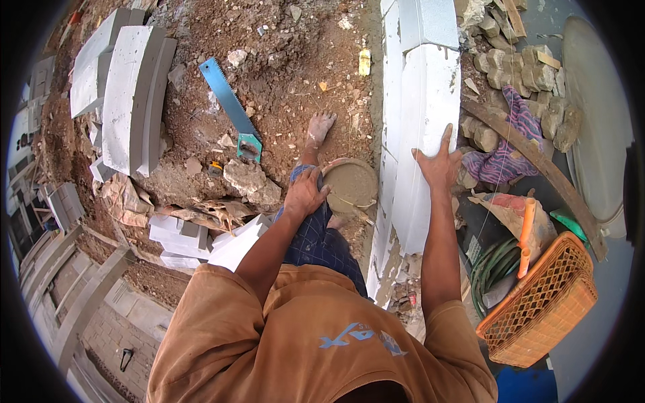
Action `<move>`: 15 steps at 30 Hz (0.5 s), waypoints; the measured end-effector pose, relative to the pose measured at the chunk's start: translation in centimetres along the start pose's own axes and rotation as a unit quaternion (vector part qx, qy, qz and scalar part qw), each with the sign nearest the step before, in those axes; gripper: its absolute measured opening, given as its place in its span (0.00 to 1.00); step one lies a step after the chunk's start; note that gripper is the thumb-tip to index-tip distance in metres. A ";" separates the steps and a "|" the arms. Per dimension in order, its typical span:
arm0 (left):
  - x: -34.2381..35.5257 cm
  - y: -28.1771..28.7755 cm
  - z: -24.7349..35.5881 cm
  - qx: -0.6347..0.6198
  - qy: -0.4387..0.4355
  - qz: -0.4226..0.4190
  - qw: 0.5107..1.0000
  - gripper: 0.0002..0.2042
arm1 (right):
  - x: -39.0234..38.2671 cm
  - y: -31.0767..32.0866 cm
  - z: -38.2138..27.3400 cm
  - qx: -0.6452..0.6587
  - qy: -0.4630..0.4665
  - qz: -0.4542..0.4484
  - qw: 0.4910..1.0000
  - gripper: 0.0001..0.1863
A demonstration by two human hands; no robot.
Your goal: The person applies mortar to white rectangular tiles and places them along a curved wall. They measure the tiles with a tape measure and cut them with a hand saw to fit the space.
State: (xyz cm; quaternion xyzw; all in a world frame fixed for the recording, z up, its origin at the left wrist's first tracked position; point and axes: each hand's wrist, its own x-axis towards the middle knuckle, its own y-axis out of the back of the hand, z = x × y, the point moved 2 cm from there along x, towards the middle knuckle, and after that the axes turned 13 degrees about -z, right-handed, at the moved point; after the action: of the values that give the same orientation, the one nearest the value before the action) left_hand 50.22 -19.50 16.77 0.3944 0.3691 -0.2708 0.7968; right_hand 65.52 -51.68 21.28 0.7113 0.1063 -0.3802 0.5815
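Note:
My left hand (306, 193) rests on my bent left knee, its fingers laid over the dark blue checked cloth, with nothing in it. My right hand (440, 164) lies on top of a low wall of white lightweight blocks (411, 181), index finger stretched forward and thumb spread to the side. Between my legs and the wall stands a round bucket (359, 161) of wet grey mortar, with a thin pale handle across its near side. A thin string runs lengthwise near the wall's right side.
A handsaw (232, 101) with a blue blade lies on the dirt. White blocks (127, 101) are stacked at the left. Right of the wall are rough stones (527, 70), a patterned cloth (510, 144), a curved plank (547, 161), a coiled green hose (487, 279) and an orange basket (547, 305).

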 end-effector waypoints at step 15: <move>16.3 2.2 25.5 -0.353 -0.138 0.079 0.922 0.53 | -6.7 -10.6 15.6 0.246 0.034 0.079 0.965 0.35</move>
State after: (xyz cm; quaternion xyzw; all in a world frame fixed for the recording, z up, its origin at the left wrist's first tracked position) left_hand 70.86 -41.71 15.31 0.0739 0.2948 -0.1110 0.9462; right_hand 48.12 -60.68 17.24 0.8514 -0.0275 -0.3225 0.4128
